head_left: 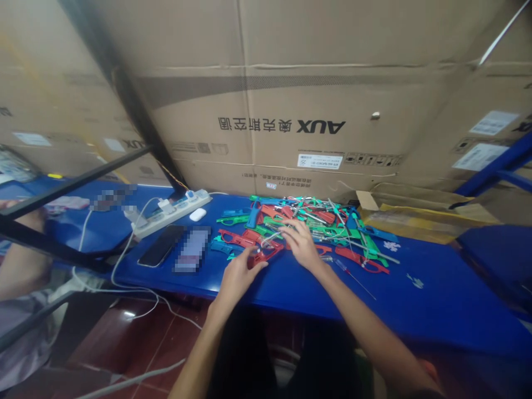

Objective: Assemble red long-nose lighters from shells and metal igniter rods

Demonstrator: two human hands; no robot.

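Observation:
My left hand is closed on a red gun-shaped plastic casing near the front of the blue table, thumb and fingers at its near end. Over the casing's far end, my right hand has bent fingers that pinch a thin pale wire running down to the casing. What the fingertips cover is too small to make out. Just beyond both hands lies a pile of red, green and blue casings mixed with metal tubes and wires. To the right of my right hand rests a screwdriver with a thin shaft.
Left on the table are a dark phone, a second phone with a blurred screen, a white earbud case and a power strip. An open carton stands at right. A person's arm shows at far left.

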